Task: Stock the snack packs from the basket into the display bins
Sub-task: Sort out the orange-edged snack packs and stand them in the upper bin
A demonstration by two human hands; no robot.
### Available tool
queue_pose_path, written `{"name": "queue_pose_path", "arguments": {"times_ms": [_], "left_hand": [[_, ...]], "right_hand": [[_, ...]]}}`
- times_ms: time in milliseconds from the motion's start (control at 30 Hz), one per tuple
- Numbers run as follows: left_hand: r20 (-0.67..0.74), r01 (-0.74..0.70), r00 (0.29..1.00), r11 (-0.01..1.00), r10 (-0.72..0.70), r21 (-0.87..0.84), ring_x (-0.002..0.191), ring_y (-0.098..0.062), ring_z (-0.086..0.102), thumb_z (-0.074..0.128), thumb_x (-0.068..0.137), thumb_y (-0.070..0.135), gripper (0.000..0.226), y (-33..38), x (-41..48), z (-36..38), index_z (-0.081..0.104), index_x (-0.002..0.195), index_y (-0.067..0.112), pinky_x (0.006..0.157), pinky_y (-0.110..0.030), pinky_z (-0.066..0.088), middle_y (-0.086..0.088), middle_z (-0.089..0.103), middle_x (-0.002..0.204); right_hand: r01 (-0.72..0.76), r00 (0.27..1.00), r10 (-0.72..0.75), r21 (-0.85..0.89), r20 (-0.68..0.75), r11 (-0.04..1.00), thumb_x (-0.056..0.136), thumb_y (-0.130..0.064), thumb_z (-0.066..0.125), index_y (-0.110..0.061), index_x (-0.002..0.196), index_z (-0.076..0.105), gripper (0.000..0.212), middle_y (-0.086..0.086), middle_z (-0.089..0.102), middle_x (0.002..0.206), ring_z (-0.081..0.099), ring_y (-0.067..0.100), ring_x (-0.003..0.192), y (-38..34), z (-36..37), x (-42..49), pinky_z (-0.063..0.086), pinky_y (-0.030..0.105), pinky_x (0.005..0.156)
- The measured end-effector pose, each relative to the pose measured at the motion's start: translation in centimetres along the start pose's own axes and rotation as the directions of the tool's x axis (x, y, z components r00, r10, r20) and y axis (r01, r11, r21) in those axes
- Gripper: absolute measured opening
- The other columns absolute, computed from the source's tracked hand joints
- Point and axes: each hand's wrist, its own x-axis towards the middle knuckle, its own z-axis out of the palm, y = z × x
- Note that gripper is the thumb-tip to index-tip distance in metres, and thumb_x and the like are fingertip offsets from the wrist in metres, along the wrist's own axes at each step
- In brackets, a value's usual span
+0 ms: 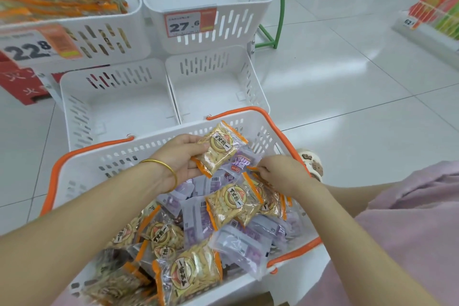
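Observation:
A white basket (139,154) with orange handles sits in front of me, holding several orange-edged snack packs (233,202) and purple-white packs (238,246). My left hand (181,159) grips one orange snack pack (218,148) above the basket's far side. My right hand (280,175) reaches into the basket's right side and pinches the orange edge of another pack beside a purple pack (242,160). Just beyond the basket stand two white display bins, the lower left bin (74,107) and the lower right bin (253,82), with nothing in them.
Above them is an upper right bin (248,25) with a 27.6 price tag and an upper left bin (109,40) tagged 22.8 and filled with orange packs. A green rack leg (279,7) stands behind. White tiled floor spreads right; another shelf (437,10) is far right.

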Motion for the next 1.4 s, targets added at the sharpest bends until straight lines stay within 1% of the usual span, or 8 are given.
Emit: {"name": "queue_pose_path", "arguments": {"times_ms": [167, 300, 433, 600, 800, 933, 1100, 1400], "left_hand": [[-0.021, -0.002, 1.000, 0.998, 0.001, -0.065, 0.069, -0.024, 0.068, 0.046, 0.097, 0.006, 0.009, 0.0, -0.3, 0.1, 0.051, 0.103, 0.010, 0.057, -0.040, 0.058, -0.012, 0.067, 0.091], [-0.013, -0.024, 1.000, 0.983, 0.022, -0.182, 0.087, -0.032, 0.066, 0.041, 0.100, 0.009, 0.021, 0.0, -0.6, 0.3, 0.047, 0.119, 0.014, 0.065, -0.044, 0.058, -0.015, 0.065, 0.105], [-0.009, -0.085, 0.996, 0.949, 0.086, -0.302, 0.088, -0.032, 0.066, 0.036, 0.101, 0.008, 0.024, 0.1, -1.0, 1.1, 0.050, 0.119, 0.016, 0.076, -0.044, 0.054, -0.015, 0.065, 0.102], [-0.032, -0.094, 0.995, 0.862, 0.091, -0.498, 0.080, -0.028, 0.064, 0.039, 0.101, 0.018, 0.026, 0.6, -1.2, 0.8, 0.059, 0.113, 0.007, 0.071, -0.041, 0.056, -0.016, 0.067, 0.097], [-0.040, -0.184, 0.982, 0.904, 0.183, -0.386, 0.086, -0.026, 0.068, 0.055, 0.091, 0.006, 0.038, 0.7, -1.5, -1.1, 0.050, 0.129, 0.007, 0.074, -0.037, 0.058, -0.017, 0.069, 0.107], [-0.076, -0.236, 0.972, 0.918, 0.223, -0.318, 0.085, -0.023, 0.068, 0.052, 0.091, -0.002, 0.040, 1.2, -2.3, -2.6, 0.049, 0.127, 0.013, 0.073, -0.037, 0.059, -0.012, 0.069, 0.103], [-0.001, -0.310, 0.950, 0.940, 0.313, -0.143, 0.089, -0.021, 0.067, 0.052, 0.090, -0.002, 0.042, 2.6, -3.9, -4.4, 0.048, 0.127, 0.017, 0.074, -0.036, 0.059, -0.011, 0.067, 0.106], [-0.085, -0.470, 0.836, 0.788, 0.542, 0.397, 0.094, -0.016, 0.065, 0.062, 0.088, 0.022, 0.054, 11.7, -3.7, -9.8, 0.037, 0.136, 0.025, 0.083, -0.033, 0.056, -0.004, 0.053, 0.126]], "right_hand": [[-0.176, 0.945, 0.179, 0.038, -0.273, 0.984, 0.091, -0.005, 0.045, -0.010, 0.075, 0.049, 0.017, 0.008, 0.059, 0.075, 0.057, 0.031, 0.071, -0.1, -0.8, -0.1, 0.040, 0.030, 0.055], [0.008, 0.674, 0.318, 0.438, -0.667, 0.899, 0.098, -0.022, 0.042, -0.006, 0.096, 0.065, 0.029, 0.009, 0.067, 0.088, 0.061, 0.030, 0.082, -1.8, -3.4, -1.4, 0.044, 0.033, 0.074], [0.438, 0.558, 0.037, 0.332, -0.829, 0.836, 0.095, -0.019, 0.044, -0.015, 0.113, 0.066, 0.029, 0.000, 0.070, 0.106, 0.066, 0.017, 0.097, -5.6, -3.3, -1.9, 0.049, 0.026, 0.086], [0.483, 0.431, -0.210, 0.028, -0.877, 0.875, 0.083, -0.012, 0.059, -0.004, 0.096, 0.073, 0.020, 0.010, 0.071, 0.104, 0.066, 0.025, 0.102, -9.1, -0.1, -0.8, 0.046, 0.028, 0.095], [0.692, 0.537, -0.232, 0.267, -0.811, 0.670, 0.086, -0.005, 0.046, -0.010, 0.101, 0.062, 0.022, 0.003, 0.064, 0.109, 0.057, 0.013, 0.109, -9.8, -1.2, -1.4, 0.046, 0.024, 0.094], [0.563, 0.625, 0.130, 0.559, -0.770, 0.609, 0.085, -0.010, 0.047, -0.024, 0.102, 0.048, 0.022, -0.020, 0.047, 0.104, 0.050, -0.001, 0.096, -10.0, -3.7, -1.2, 0.050, 0.030, 0.072], [0.204, 0.977, -0.106, 0.946, -0.183, 0.252, 0.072, -0.032, 0.076, -0.026, 0.140, 0.035, 0.080, -0.010, 0.052, 0.132, 0.062, 0.010, 0.105, -9.3, -8.7, 2.2, 0.054, 0.032, 0.082], [0.276, 0.902, -0.412, 0.907, -0.131, 0.317, 0.079, -0.001, 0.069, -0.014, 0.108, 0.060, 0.032, -0.007, 0.068, 0.077, 0.064, 0.010, 0.062, -15.9, -18.4, 8.0, 0.054, 0.024, 0.050]]}}
